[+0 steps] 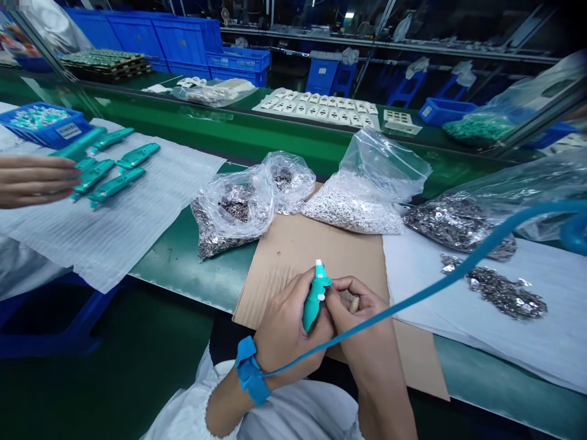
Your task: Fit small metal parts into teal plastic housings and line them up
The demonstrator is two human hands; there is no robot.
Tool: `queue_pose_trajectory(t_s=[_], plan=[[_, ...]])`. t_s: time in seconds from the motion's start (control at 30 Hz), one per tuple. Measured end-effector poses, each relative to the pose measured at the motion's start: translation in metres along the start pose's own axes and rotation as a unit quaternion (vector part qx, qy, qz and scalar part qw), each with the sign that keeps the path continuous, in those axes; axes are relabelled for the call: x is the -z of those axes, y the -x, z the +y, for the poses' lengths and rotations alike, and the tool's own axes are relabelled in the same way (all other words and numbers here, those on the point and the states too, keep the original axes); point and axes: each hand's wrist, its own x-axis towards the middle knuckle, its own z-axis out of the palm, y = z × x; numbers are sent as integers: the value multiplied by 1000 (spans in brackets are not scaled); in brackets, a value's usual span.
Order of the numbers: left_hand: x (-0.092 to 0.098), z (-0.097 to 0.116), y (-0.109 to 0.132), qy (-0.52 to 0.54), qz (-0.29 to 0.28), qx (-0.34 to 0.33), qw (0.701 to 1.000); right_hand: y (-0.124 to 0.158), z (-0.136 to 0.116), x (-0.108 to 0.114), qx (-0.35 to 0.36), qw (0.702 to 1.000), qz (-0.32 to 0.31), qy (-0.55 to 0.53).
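Observation:
My left hand (288,324) is closed around a teal plastic housing (313,304) with a white tip, held upright above the sheet of cardboard (330,244). A blue strap (251,370) with a long blue cord circles my left wrist. At the housing's right side, my right hand (362,318) has its thumb and forefinger pinched together. Whatever sits between those fingertips is too small or too hidden to make out. A small beige covering shows on one curled finger of that hand.
Bags of small metal parts (233,211) and white parts (355,201) stand behind the cardboard. Loose metal parts (509,293) lie on white sheeting at right. At left, a co-worker's hand (36,180) is beside several teal housings (121,183). A green ledge (192,125) runs behind.

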Motion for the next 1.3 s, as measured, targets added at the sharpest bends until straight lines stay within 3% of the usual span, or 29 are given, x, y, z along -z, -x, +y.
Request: queue_pose_trajectory(t_s=[0.37, 0.9, 1.3], plan=[[0, 3, -9, 53, 17, 86, 995, -2, 2, -1, 24, 1000, 14, 2], [0, -4, -7, 52, 17, 77, 996, -7, 8, 20, -27, 993, -103, -46], [-1, -4, -7, 59, 23, 84, 994, -5, 8, 18, -22, 993, -97, -61]])
